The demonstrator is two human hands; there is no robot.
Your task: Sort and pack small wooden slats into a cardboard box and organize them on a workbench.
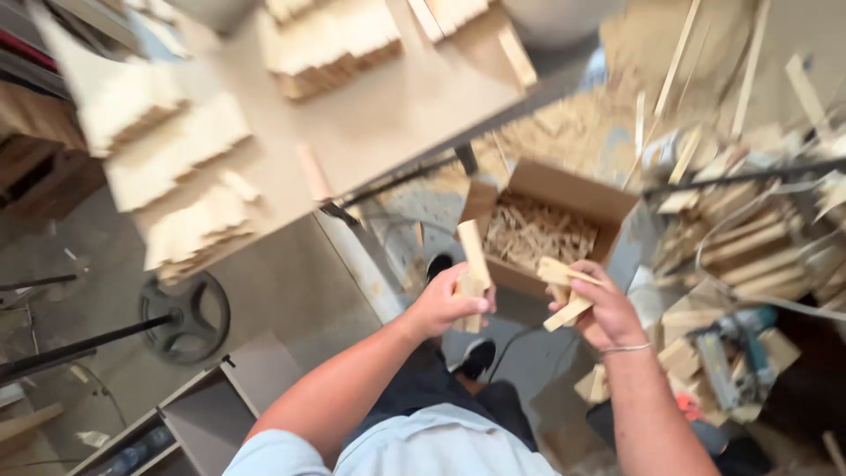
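My left hand (pixel 445 306) grips a few short pale wooden strips (pixel 473 256) that stick upward from my fist. Just to its right, my right hand (pixel 604 308) holds more small wood pieces (pixel 564 295), some angled sideways; a thin bracelet circles that wrist. Both hands hover in front of an open cardboard box (pixel 608 201) on the floor, filled with small wood offcuts (pixel 538 234). My shoes show on the floor below the hands.
A workbench (pixel 388 115) at upper left carries several stacks of cut wooden blocks (pixel 176 150). Scrap timber and long strips are piled at right (pixel 749 229), with a power tool (pixel 723 361) beneath. A black wheel (pixel 185 317) and a shelf unit (pixel 203 414) stand at lower left.
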